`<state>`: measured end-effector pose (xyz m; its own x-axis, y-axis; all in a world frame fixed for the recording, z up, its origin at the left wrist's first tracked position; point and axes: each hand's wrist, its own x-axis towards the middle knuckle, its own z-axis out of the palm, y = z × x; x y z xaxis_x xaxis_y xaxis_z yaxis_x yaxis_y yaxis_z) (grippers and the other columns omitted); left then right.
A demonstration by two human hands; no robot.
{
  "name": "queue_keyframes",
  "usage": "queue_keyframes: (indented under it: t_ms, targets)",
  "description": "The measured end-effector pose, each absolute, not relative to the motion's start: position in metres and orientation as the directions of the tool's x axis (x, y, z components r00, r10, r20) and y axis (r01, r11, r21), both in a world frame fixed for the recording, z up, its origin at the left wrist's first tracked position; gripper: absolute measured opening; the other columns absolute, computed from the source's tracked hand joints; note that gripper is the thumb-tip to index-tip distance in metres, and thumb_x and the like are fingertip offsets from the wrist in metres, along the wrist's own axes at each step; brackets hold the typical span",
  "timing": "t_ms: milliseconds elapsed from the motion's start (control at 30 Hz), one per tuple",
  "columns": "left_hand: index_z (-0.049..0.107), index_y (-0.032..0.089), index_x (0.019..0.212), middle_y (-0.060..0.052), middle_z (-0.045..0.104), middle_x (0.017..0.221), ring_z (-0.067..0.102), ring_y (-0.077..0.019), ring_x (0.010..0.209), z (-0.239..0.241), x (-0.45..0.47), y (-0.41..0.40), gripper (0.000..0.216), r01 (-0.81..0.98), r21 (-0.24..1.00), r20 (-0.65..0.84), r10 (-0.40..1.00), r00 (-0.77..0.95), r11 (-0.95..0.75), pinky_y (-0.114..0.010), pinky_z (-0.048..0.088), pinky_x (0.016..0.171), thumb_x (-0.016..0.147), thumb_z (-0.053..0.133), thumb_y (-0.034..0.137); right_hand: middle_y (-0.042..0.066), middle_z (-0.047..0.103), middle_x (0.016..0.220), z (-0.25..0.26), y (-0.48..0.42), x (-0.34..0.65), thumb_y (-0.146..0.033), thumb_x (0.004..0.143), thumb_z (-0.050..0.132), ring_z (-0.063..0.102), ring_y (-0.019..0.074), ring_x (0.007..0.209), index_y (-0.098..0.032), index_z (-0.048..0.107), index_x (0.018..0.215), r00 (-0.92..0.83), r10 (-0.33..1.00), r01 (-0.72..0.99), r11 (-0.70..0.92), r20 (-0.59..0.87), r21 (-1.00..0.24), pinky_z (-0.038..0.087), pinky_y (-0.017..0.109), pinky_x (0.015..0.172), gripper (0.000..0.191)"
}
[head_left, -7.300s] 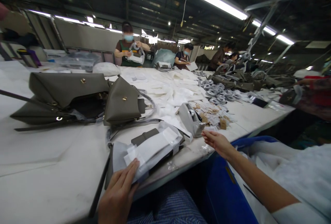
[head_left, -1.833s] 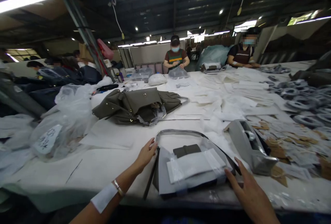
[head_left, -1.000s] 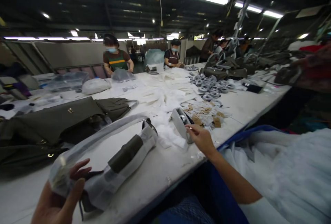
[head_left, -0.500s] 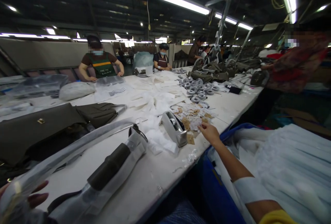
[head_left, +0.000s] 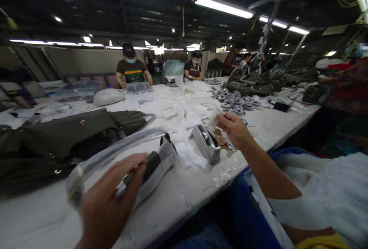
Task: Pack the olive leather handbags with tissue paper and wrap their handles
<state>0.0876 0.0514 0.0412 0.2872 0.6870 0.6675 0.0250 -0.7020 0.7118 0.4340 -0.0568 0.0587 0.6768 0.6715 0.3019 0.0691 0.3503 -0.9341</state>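
In the head view, my left hand [head_left: 112, 195], slightly blurred, closes round a dark olive bag strap [head_left: 153, 161] wrapped in clear plastic. The palm side is hidden. The strap's pale wrapped length [head_left: 126, 137] loops behind the hand. My right hand [head_left: 234, 128] pinches a small clear plastic packet [head_left: 214, 120] between thumb and fingers, raised over a grey tape dispenser [head_left: 205, 145]. Brown paper tags [head_left: 220, 137] lie beside the dispenser, partly behind that hand. An olive bag [head_left: 71, 130] with gold fittings lies at the left.
White wrapping sheets [head_left: 184, 112] cover the table's middle. Grey wrapped rings [head_left: 232, 99] are heaped farther right, near more olive bags [head_left: 250, 88]. A blue-edged bin [head_left: 247, 210] of white material stands at my right. Co-workers [head_left: 132, 70] are at the far side.
My left hand has come in from the lower left corner and closed on the wrapped strap. My right hand has lifted a plastic packet from the tag pile. The view has swung left.
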Motion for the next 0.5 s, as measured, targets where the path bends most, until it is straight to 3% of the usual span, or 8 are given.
queue_keyframes:
  t_ms: [67, 167, 400, 500]
  targets:
    - [0.072, 0.032, 0.113, -0.004, 0.07, 0.115, 0.067, -0.0269, 0.095, 0.044, 0.119, 0.051, 0.033, -0.042, 0.746, 0.593, 0.635, 0.495, -0.664, -0.037, 0.06, 0.08, 0.081, 0.072, 0.037, 0.001, 0.071, 0.084, 0.062, -0.046, 0.405, -0.045, 0.07, 0.082, 0.065, 0.015, 0.083, -0.02, 0.068, 0.079, 0.612, 0.747, -0.034, 0.353, 0.259, -0.935, 0.051, 0.027, 0.082, 0.03]
    - [0.071, 0.027, 0.115, -0.007, 0.07, 0.112, 0.067, -0.025, 0.096, 0.047, 0.154, 0.054, 0.036, -0.145, 0.836, 0.5, 0.626, 0.598, -0.53, -0.031, 0.057, 0.076, 0.08, 0.075, 0.035, 0.0, 0.071, 0.085, 0.059, -0.031, 0.366, -0.042, 0.071, 0.081, 0.065, 0.0154, 0.084, -0.021, 0.068, 0.078, 0.55, 0.801, -0.111, 0.352, 0.237, -0.929, 0.05, 0.028, 0.084, 0.026]
    - [0.061, 0.023, 0.105, -0.004, 0.068, 0.097, 0.066, -0.0206, 0.083, 0.037, 0.158, 0.046, 0.049, -0.109, 0.854, 0.497, 0.738, 0.456, -0.508, -0.025, 0.05, 0.061, 0.067, 0.087, 0.037, -0.003, 0.068, 0.072, 0.049, -0.015, 0.301, -0.036, 0.071, 0.082, 0.061, 0.0136, 0.072, -0.021, 0.065, 0.07, 0.618, 0.72, -0.099, 0.469, 0.315, -0.877, 0.049, 0.026, 0.075, 0.023]
    - [0.057, 0.024, 0.11, -0.002, 0.071, 0.089, 0.069, -0.0206, 0.079, 0.029, 0.153, 0.047, 0.048, -0.058, 0.858, 0.485, 0.769, 0.417, -0.51, -0.029, 0.053, 0.068, 0.072, 0.083, 0.033, -0.002, 0.069, 0.074, 0.045, -0.015, 0.282, -0.036, 0.072, 0.082, 0.061, 0.0145, 0.071, -0.021, 0.065, 0.07, 0.649, 0.688, -0.064, 0.475, 0.325, -0.877, 0.05, 0.027, 0.072, 0.022]
